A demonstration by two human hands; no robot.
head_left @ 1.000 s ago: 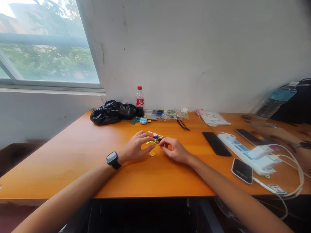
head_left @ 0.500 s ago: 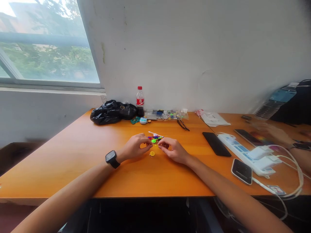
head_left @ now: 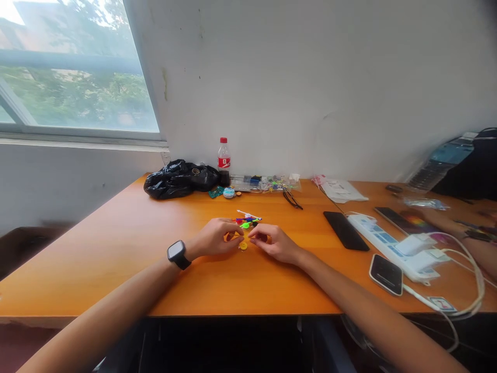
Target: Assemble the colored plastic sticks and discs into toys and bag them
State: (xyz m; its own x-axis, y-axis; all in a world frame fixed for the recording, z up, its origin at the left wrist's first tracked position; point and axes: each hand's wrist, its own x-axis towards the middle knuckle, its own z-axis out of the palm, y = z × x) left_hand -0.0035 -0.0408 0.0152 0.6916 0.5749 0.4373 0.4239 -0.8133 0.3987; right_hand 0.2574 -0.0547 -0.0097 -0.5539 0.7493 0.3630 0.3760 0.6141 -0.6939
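Observation:
On the wooden table, my left hand (head_left: 215, 235) and my right hand (head_left: 276, 242) face each other across a small yellow round plastic piece (head_left: 243, 246). The left thumb and fingertips are parted just left of this piece, with nothing clearly visible in them. Close to its right side, the right fingers are curved with a gap to the thumb; I make out nothing held there. A little yellow shows between the fingertips, too small to name. Just beyond lie a bright green piece with a round hub (head_left: 245, 225), a white pointed strip (head_left: 248, 214), and blue, red and black bits.
Behind stand a black plastic bag (head_left: 178, 178), a cola bottle (head_left: 223, 163) and clear bags of small parts (head_left: 275, 184). To the right lie a black phone (head_left: 345, 230), a power strip (head_left: 378, 237), a charging phone (head_left: 386, 274) and cables. Another person's arm (head_left: 446, 223) reaches in at far right.
Both hands have come down slightly toward the yellow round piece. Their fingertips, pinched around a thin yellow piece before, are now parted. The other person's hand at right has moved.

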